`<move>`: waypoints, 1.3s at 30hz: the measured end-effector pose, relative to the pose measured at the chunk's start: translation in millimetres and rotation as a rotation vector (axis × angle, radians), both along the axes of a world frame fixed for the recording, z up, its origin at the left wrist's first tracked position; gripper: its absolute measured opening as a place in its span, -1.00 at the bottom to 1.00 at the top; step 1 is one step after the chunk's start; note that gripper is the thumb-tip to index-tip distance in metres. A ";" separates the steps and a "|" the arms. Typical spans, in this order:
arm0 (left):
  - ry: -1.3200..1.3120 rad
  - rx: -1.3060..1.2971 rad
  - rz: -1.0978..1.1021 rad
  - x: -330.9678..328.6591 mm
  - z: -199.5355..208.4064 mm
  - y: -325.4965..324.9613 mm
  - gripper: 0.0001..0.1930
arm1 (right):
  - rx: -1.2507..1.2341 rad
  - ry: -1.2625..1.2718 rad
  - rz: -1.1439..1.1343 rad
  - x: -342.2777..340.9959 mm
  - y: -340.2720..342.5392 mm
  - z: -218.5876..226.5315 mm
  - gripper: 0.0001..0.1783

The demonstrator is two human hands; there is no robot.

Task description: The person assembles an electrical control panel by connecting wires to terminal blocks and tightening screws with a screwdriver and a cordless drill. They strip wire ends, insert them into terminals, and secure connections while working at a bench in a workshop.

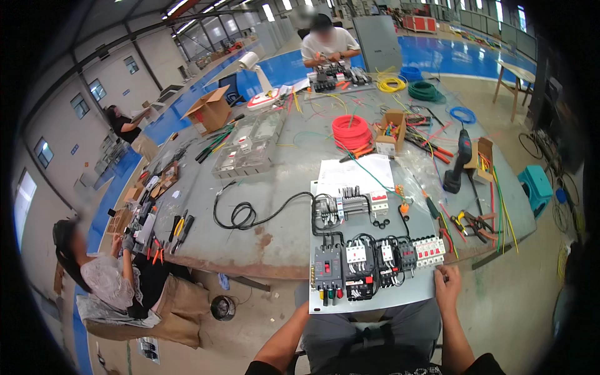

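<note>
A grey metal mounting plate (pixel 375 304) rests partly on the table and overhangs its front edge above my lap. It carries a black circuit breaker (pixel 327 267), contactors (pixel 357 255), a row of small white breakers with red switches (pixel 430 251) and black wiring. My right hand (pixel 447 287) is closed at the plate's right edge, fingers curled; a small dark spot shows between them. My left forearm (pixel 282 340) reaches the plate's lower left corner, where the plate hides the hand. From the plate's left side a black cable (pixel 250 215) runs out in a loose coil.
Paper sheets (pixel 356 174) lie behind the plate. Around them are a red wire coil (pixel 351 132), a cordless drill (pixel 459 159), pliers (pixel 473 224), cardboard boxes (pixel 392 131) and a clear parts organizer (pixel 250 144). One co-worker (pixel 94 275) sits at the left; another (pixel 329 47) works across the table.
</note>
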State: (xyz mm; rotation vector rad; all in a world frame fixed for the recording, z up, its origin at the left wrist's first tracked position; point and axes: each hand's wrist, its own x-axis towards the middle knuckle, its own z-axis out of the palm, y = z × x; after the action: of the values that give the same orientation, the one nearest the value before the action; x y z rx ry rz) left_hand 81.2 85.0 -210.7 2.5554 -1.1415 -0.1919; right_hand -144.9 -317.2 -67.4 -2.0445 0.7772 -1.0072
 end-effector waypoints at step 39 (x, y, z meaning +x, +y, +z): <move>1.120 -0.943 0.846 -52.8 153.6 13.5 -0.79 | 0.690 0.076 0.145 -44.6 35.7 31.4 -0.29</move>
State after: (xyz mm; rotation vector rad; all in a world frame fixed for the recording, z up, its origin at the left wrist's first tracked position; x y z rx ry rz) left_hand 28.4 98.5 -57.1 1.4263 0.2775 -0.5761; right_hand -189.5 -281.5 -36.0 -1.5129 0.8540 -0.4811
